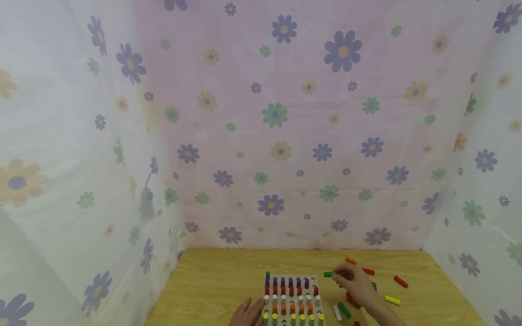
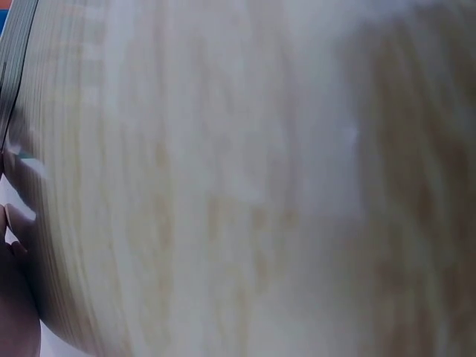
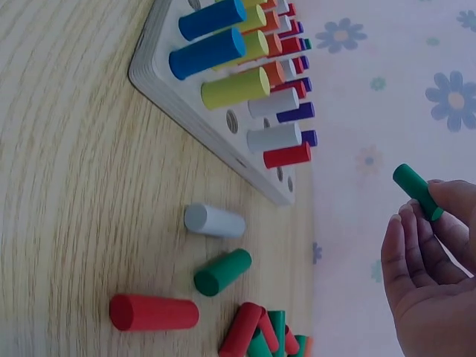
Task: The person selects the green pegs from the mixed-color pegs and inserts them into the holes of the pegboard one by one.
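My right hand (image 1: pixel 355 284) pinches a green peg (image 3: pixel 416 190) between thumb and fingertips, above the table and to the right of the pegboard. The pale wooden pegboard (image 3: pixel 216 141) carries rows of upright pegs: purple, red, white, orange, yellow and blue, with a lone green peg (image 1: pixel 268 275) at its far left corner. Several holes show bare, one at the far right corner. Against the board's left side rests my left hand (image 1: pixel 247 312), its fingers loosely extended. The left wrist view holds mostly blurred wood grain, with fingers (image 2: pixel 18 186) at its left edge.
Loose pegs lie right of the board: a white peg (image 3: pixel 214 221), a green peg (image 3: pixel 222 272), a red peg (image 3: pixel 154 312), a yellow peg (image 1: pixel 393 300), an orange peg (image 1: pixel 351 260) and several more. Flower-patterned sheets (image 1: pixel 302 136) enclose the wooden table (image 1: pixel 216 267).
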A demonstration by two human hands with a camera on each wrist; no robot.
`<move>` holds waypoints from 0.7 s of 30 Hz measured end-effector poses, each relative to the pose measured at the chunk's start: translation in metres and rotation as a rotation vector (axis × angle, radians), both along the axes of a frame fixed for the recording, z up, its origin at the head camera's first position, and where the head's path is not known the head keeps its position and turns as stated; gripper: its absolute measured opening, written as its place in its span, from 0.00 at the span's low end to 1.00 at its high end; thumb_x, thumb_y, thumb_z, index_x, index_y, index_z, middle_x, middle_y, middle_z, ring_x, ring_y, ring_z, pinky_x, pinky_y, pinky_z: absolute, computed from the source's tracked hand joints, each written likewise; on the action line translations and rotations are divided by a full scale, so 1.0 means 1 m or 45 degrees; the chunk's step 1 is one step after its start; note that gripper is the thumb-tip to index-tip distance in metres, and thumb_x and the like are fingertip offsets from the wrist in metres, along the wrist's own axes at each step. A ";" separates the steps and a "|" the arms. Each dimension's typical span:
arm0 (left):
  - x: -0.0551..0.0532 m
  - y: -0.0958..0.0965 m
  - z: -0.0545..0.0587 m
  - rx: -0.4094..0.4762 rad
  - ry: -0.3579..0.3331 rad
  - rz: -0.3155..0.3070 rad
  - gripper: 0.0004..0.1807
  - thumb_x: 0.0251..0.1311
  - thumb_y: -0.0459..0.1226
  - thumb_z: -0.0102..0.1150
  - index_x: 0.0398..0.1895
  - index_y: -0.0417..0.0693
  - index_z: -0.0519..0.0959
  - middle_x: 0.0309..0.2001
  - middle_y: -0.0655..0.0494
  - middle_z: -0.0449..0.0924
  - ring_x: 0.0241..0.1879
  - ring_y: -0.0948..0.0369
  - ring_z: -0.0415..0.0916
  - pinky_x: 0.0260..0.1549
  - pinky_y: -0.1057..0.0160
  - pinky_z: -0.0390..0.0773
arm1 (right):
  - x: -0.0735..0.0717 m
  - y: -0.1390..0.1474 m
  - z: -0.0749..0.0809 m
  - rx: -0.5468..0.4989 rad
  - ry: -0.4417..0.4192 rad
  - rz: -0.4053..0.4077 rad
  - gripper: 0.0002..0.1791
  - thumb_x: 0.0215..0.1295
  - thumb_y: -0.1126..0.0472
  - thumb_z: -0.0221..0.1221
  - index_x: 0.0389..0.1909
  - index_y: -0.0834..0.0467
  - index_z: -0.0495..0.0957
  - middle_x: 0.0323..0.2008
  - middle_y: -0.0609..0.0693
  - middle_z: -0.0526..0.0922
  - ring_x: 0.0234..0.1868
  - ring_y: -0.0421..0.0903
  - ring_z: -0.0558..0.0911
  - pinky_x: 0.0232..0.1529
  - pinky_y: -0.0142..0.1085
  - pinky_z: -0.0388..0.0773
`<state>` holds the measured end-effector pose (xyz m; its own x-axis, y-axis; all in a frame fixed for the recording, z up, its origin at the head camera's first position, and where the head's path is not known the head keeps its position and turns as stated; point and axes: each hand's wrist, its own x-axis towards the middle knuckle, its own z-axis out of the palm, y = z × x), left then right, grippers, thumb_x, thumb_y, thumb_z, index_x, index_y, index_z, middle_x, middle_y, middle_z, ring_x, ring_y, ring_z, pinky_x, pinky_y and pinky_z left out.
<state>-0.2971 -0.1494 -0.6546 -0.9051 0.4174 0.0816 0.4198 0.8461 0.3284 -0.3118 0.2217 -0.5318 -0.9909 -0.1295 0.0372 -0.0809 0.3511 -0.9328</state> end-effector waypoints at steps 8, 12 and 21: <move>0.004 0.002 0.002 0.030 0.000 0.044 0.30 0.69 0.60 0.34 0.68 0.59 0.66 0.62 0.61 0.71 0.62 0.44 0.63 0.55 0.39 0.65 | -0.003 -0.014 -0.006 0.015 0.082 0.036 0.18 0.61 0.53 0.62 0.44 0.63 0.78 0.37 0.54 0.81 0.35 0.48 0.80 0.35 0.44 0.81; 0.003 0.003 0.002 0.039 -0.031 0.059 0.30 0.69 0.60 0.34 0.68 0.60 0.65 0.62 0.62 0.71 0.63 0.44 0.62 0.56 0.39 0.63 | -0.003 -0.021 -0.005 0.015 0.084 0.043 0.18 0.60 0.52 0.63 0.44 0.62 0.78 0.36 0.53 0.81 0.35 0.48 0.80 0.35 0.43 0.81; 0.002 0.001 -0.001 0.064 -0.030 0.045 0.29 0.69 0.59 0.33 0.68 0.61 0.65 0.63 0.63 0.70 0.64 0.45 0.62 0.57 0.39 0.63 | -0.006 -0.037 -0.008 -0.020 0.076 0.098 0.17 0.61 0.54 0.63 0.43 0.63 0.79 0.34 0.55 0.81 0.35 0.56 0.80 0.33 0.47 0.80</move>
